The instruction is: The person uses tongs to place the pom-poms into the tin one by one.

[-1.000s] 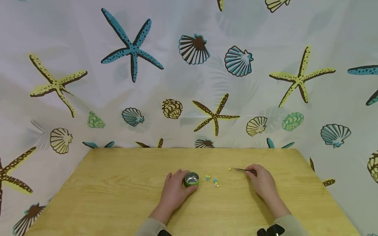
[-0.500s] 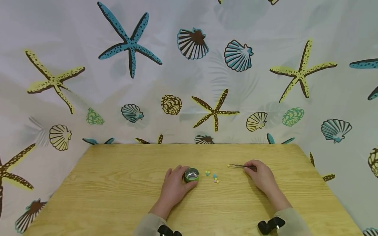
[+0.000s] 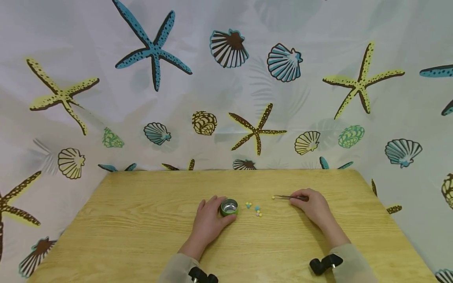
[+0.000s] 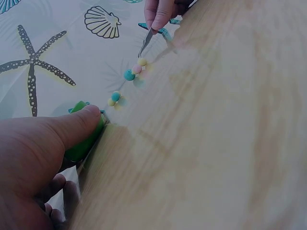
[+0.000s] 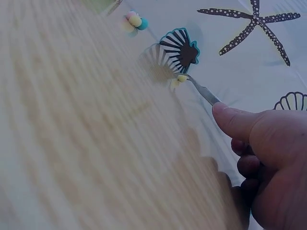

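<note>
The tin (image 3: 229, 207) stands mouth up on the tabletop (image 3: 141, 224), probably braced against sliding, with loose beads (image 3: 257, 208) just right of it. You likely use tweezers (image 3: 286, 197) because such beads are fiddly. Your left hand (image 3: 209, 222) curves round the tin; your right hand (image 3: 313, 205), farther right of the tin, pinches the tweezers narrowly — a yellow bead (image 3: 273, 197) is at their tips, whether gripped you can't tell.

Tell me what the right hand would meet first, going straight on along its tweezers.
Likely the yellow bead at the tips of the tweezers, which seem to touch it; depth leaves unclear whether they pinch it.
</note>
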`<state>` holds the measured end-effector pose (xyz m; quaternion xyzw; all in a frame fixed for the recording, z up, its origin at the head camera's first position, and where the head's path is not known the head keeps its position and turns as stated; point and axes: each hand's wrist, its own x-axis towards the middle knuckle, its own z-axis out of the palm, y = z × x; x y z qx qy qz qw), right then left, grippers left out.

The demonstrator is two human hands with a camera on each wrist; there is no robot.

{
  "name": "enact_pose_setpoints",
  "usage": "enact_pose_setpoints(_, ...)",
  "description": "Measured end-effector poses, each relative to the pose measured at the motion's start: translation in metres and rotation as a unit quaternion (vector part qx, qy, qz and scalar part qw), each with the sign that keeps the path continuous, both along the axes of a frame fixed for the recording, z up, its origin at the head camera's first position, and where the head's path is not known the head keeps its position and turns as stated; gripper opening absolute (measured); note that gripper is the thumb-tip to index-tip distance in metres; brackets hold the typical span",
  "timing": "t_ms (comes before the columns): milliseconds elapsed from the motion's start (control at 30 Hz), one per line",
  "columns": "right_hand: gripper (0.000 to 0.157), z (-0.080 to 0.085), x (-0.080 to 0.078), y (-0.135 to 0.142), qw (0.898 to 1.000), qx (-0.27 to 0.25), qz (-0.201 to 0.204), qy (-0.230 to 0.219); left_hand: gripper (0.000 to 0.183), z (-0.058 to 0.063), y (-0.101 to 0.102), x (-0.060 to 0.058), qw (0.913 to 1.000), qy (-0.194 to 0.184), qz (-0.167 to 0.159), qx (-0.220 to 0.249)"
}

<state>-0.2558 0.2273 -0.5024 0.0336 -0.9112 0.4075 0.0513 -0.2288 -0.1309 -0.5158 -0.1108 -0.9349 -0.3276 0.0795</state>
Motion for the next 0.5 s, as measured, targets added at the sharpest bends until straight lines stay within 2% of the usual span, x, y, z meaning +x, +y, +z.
enact_pose_setpoints(500,0.016,-0.0017,-0.0019,0.0057,0.999,-0.034,0.004,-0.005,0.068,-0.0005,0.0,-0.0003,1.0,-0.003,-0.001,-0.002)
